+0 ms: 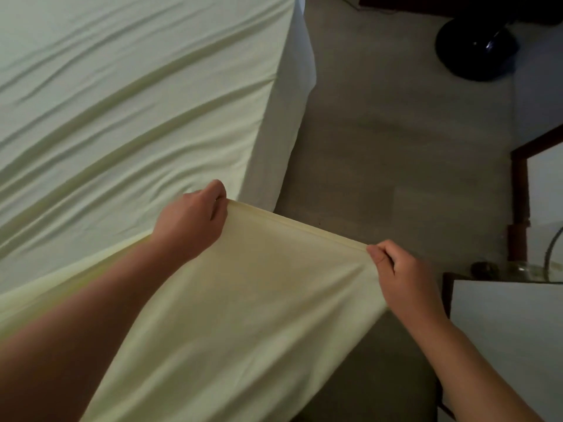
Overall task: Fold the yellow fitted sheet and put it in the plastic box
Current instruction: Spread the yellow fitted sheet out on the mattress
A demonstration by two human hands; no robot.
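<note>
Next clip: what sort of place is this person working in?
Most likely a bedroom. A bed fills the left, with the yellow sheet spread over it and one edge lifted off. A white-topped side table stands at the right on the bare floor.

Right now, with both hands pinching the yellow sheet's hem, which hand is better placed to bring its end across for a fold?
Probably the right hand: its grip on the sheet is over the floor, free to swing. The left hand sits at the mattress corner as anchor.
</note>
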